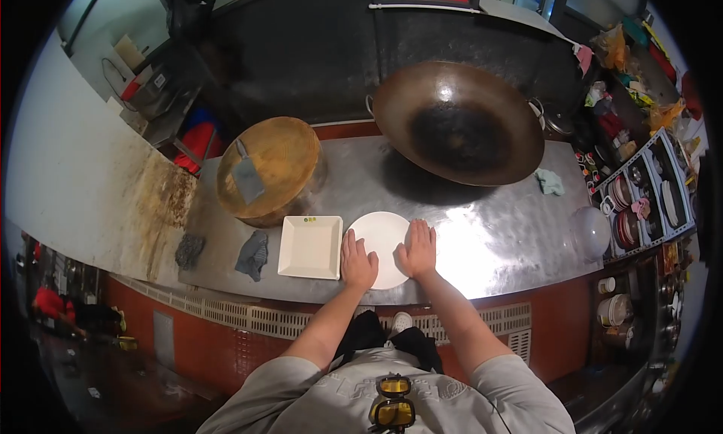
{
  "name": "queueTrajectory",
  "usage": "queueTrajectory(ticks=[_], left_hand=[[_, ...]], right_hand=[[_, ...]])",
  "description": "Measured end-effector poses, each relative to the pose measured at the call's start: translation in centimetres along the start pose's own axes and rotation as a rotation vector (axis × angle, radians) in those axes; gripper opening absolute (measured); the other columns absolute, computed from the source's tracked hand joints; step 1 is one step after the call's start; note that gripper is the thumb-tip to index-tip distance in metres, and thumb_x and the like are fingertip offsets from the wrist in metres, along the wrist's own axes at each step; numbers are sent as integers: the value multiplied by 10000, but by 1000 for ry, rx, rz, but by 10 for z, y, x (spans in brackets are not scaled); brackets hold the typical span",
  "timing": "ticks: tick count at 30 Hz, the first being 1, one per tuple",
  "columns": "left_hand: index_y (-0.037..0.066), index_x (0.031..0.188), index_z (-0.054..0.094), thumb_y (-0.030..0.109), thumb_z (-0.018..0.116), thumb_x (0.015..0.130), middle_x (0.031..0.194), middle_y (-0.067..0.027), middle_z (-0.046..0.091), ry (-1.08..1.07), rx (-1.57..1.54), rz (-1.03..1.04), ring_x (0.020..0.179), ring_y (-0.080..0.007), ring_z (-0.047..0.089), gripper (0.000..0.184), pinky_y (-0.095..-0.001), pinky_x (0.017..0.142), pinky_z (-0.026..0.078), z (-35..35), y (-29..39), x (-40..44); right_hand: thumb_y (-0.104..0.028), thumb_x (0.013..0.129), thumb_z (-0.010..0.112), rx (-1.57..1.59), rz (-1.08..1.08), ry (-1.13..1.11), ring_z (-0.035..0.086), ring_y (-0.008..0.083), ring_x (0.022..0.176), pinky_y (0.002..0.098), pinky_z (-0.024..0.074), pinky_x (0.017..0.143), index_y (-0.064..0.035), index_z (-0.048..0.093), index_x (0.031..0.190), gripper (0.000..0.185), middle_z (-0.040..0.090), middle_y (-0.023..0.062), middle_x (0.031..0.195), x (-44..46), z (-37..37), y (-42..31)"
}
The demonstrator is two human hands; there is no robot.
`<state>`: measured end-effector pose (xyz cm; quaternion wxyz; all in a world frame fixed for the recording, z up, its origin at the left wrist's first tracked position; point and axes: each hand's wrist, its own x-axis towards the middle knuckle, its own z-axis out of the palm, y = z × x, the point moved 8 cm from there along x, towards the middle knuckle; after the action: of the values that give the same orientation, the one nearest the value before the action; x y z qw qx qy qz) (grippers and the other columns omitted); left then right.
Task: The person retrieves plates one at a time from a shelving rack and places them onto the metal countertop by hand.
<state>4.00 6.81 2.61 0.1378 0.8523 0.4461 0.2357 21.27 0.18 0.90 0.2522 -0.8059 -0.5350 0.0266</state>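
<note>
Noted: left of and beyond the left hand (pixel 359 262), a round chopping board (pixel 291 161) bearing a cleaver (pixel 248 180); beyond the right hand (pixel 419 250), a large, tilted wok (pixel 458 125); rightward, a pale cloth (pixel 550 182).

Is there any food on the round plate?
No, the round plate looks empty: its white middle shows bare between the left hand and right hand.

Metal table (pixel 346 178): round plate (pixel 383 242), square dish (pixel 309 249), chopping block (pixel 290 159), wok (pixel 459 125), rumpled cloths (pixel 252 256).
</note>
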Motion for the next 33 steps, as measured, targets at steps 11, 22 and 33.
queueTrajectory(ticks=[11,22,33], left_hand=[[-74,1263,484,224,599,856,1505,-298,293,-12,-22,21,1417,-438,248,518,-529,1177,203,-1,-7,0],[-49,1300,457,160,610,882,1485,-277,304,-131,-530,111,1354,-446,335,492,-506,1131,295,-42,17,0],[0,1251,545,176,606,863,1242,-91,547,-739,-1455,477,1082,-166,503,431,-323,995,387,-224,181,53]], right_hand=[[-358,895,500,-159,9,6,284,360,1442,526,124,1200,71,341,1445,716,396,226,1487,-2,2,-6],[-125,831,581,-64,29,204,489,370,1205,533,304,1069,-13,569,1258,442,583,197,1193,-31,-64,-15],[-190,974,524,-145,1101,399,672,407,883,463,526,741,-75,653,1140,240,682,231,917,-336,-113,80]])
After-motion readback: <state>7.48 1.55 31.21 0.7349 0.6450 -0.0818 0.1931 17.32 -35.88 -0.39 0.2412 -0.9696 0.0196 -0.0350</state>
